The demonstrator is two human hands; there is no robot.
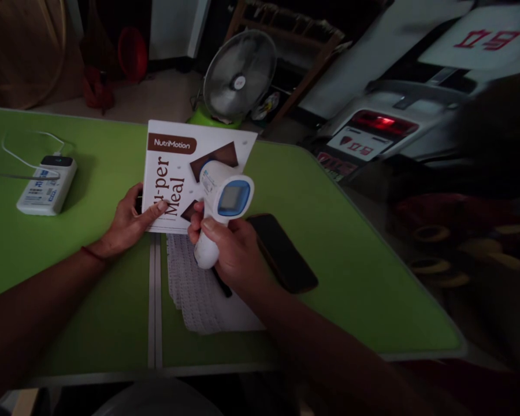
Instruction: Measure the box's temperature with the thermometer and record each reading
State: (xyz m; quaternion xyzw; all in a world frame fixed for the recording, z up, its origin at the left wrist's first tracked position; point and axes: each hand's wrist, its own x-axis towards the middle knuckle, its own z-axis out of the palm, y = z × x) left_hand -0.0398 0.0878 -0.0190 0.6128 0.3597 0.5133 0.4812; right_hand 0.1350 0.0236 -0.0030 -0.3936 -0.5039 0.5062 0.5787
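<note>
My left hand [134,222] grips the lower left corner of a white box [167,167] printed "NutriMotion" and "Meal", thumb on its front face. The box is held up over the green table [355,277]. In my right hand [231,248] is a white infrared thermometer [208,245] with a blue-framed screen turned toward me. Its front end overlaps the box's printed face; whether they touch I cannot tell. Below my hands lie white sheets [195,294] with rows of print and a dark, pen-like stick [222,283]. A black phone [283,251] rests to the right of my right hand.
On the table's left sits a white power bank [47,185] with a white cable [13,153]. A metal seam [155,306] runs across the table. Behind it stand a fan [239,78] and a wooden rack [286,34]. A white scooter [372,124] is at the right.
</note>
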